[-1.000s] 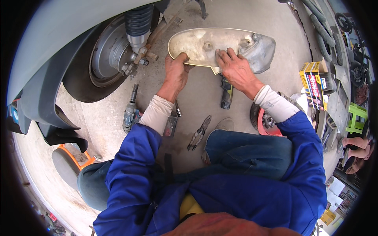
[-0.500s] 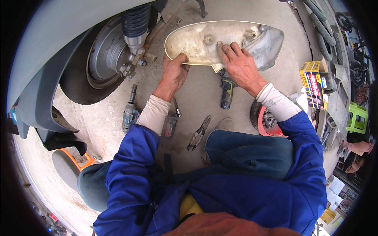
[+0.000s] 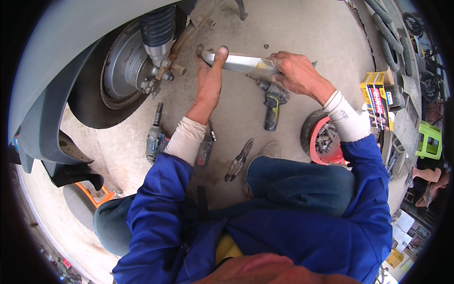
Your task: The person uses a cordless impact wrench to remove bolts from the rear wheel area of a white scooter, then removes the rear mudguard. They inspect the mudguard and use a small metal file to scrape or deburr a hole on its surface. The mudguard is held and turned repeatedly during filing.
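Panel [image 3: 239, 63] seen nearly edge-on, held up over the floor [image 3: 293, 23] in both hands. For good control, the two ends should be tilted together, so that the long piece does not twist. A light pinch near each end is probably enough, since a thin wall might flex under a hard squeeze. Fingers are best kept flat along the edge, which could prove sharp. The panel presents a narrow, smooth, silvery strip, slightly bowed, with a dull yellowish patch close to the right hand [image 3: 298, 73]; its broad faces are turned out of sight, and its far right end is largely covered.

The left hand [image 3: 211, 75] grips the left end, thumb upright on the near side and fingers behind. The right hand is curled around the other end, knuckles up; its exact finger placement is hidden.

Just below the panel in this view lies the drill [image 3: 272, 97], bit pointing toward it; some clearance there would be prudent. Farther out: pliers [image 3: 239, 160] nearer the person, an impact wrench [image 3: 154, 137] to the left, a red dish [image 3: 336, 154] bearing grey metal parts to the right, and a wheel [image 3: 118, 71] at upper left.
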`<control>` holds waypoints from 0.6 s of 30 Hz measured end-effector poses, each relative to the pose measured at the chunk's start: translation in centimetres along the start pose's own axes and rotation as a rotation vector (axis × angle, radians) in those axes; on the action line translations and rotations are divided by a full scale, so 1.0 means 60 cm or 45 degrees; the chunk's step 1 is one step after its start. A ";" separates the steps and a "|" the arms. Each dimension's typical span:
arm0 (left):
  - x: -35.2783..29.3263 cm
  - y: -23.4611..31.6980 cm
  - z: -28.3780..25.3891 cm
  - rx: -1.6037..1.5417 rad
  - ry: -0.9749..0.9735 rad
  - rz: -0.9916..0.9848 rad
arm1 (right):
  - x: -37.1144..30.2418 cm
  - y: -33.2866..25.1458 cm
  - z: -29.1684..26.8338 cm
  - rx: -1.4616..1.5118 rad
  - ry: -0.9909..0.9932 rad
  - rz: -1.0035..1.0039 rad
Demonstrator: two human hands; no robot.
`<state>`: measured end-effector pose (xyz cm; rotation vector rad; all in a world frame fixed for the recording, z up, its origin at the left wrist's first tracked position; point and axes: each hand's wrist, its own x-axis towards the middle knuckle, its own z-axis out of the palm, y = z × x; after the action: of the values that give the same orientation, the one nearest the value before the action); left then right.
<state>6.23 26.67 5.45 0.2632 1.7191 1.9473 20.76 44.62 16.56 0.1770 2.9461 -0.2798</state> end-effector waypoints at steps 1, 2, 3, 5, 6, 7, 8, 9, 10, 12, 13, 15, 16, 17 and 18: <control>0.000 -0.001 0.003 0.265 0.116 0.141 | -0.003 0.000 -0.006 0.089 -0.097 0.044; 0.001 0.001 0.004 0.309 0.107 0.317 | -0.004 0.006 -0.005 0.183 -0.140 0.047; 0.000 0.004 -0.001 0.411 0.002 0.382 | -0.003 0.014 -0.001 0.275 -0.190 0.097; -0.011 0.048 -0.010 0.614 -0.225 0.511 | -0.009 0.027 0.007 0.466 -0.288 0.214; -0.008 0.055 -0.013 0.636 -0.232 0.552 | -0.012 0.026 0.006 0.540 -0.268 0.232; -0.005 0.060 -0.017 0.658 -0.235 0.593 | -0.013 0.024 0.003 0.611 -0.249 0.245; -0.003 0.066 -0.020 0.680 -0.238 0.635 | -0.014 0.022 -0.001 0.682 -0.228 0.260; -0.002 0.076 -0.022 0.690 -0.238 0.532 | -0.014 0.020 -0.004 0.675 -0.225 0.259; 0.000 0.089 -0.025 0.702 -0.234 0.430 | -0.011 0.017 -0.007 0.669 -0.222 0.252; 0.004 0.087 -0.028 0.705 -0.163 0.426 | -0.010 0.013 -0.014 0.665 -0.190 0.217; 0.008 0.076 -0.029 0.689 -0.105 0.424 | -0.007 0.011 -0.016 0.672 -0.167 0.183; 0.015 0.057 -0.030 0.657 0.011 0.421 | -0.004 0.007 -0.021 0.724 -0.129 0.141; 0.018 0.054 -0.031 0.631 -0.018 0.373 | -0.004 0.005 -0.025 0.767 -0.115 0.136; 0.022 0.052 -0.033 0.605 -0.047 0.325 | -0.005 0.003 -0.026 0.811 -0.101 0.131; 0.025 0.049 -0.035 0.579 -0.076 0.276 | -0.007 0.003 -0.026 0.827 -0.093 0.138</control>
<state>3.24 25.46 7.67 0.6882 2.1514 1.6424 20.96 45.07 18.12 0.3941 2.6518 -1.1843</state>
